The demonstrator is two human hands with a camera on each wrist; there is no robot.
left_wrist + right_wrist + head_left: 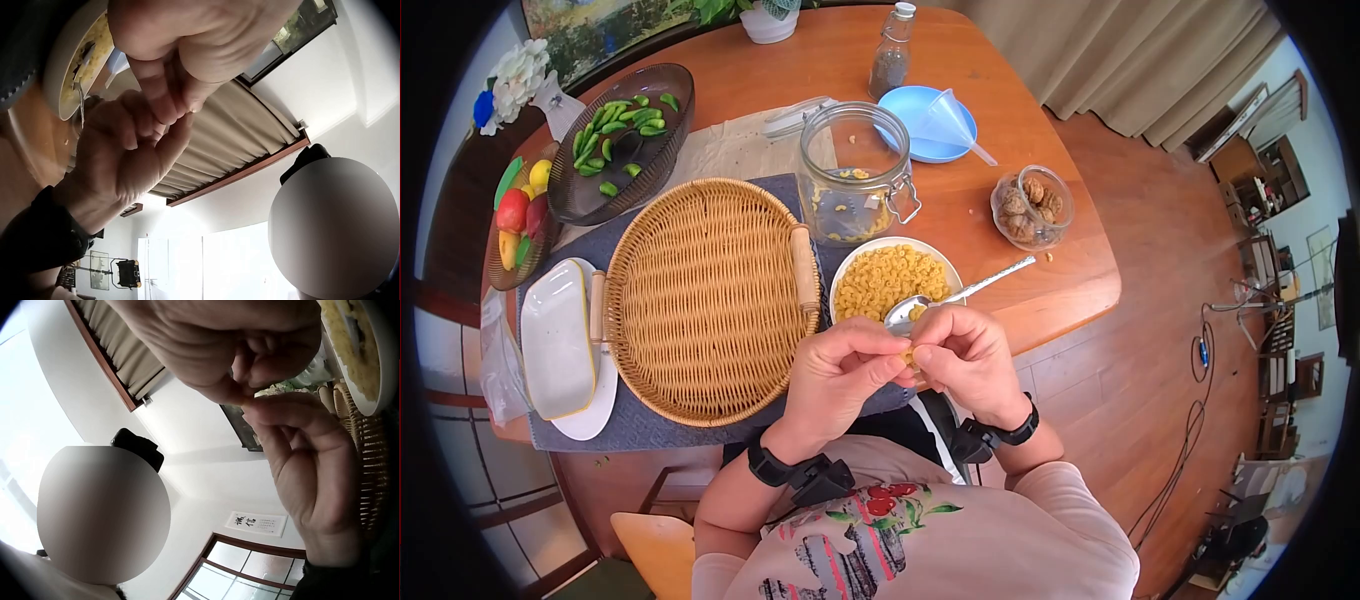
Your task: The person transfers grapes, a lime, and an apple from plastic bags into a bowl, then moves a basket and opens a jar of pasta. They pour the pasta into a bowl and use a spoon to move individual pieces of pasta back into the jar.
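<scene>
both hands meet just in front of the person's chest, below the table edge, wrists bent inward and fingertips pressed together. the left hand (pixel 835 375) curls its fingers and thumb toward the right hand (pixel 967 362), and between their tips sits a small piece of macaroni (pixel 908 357), pinched from both sides; the wrist views show the thumbs and forefingers closed tip to tip, though the pasta itself is mostly hidden there. directly above the hands a white bowl of macaroni (pixel 894 279) stands on the wooden table (pixel 1010 150), with a metal spoon (pixel 960 294) lying across its rim, handle pointing right. behind the bowl is an open glass jar (pixel 852 170) holding a few pieces of pasta. a large wicker tray (pixel 705 295) lies just left of the bowl on a dark placemat (pixel 640 425).
</scene>
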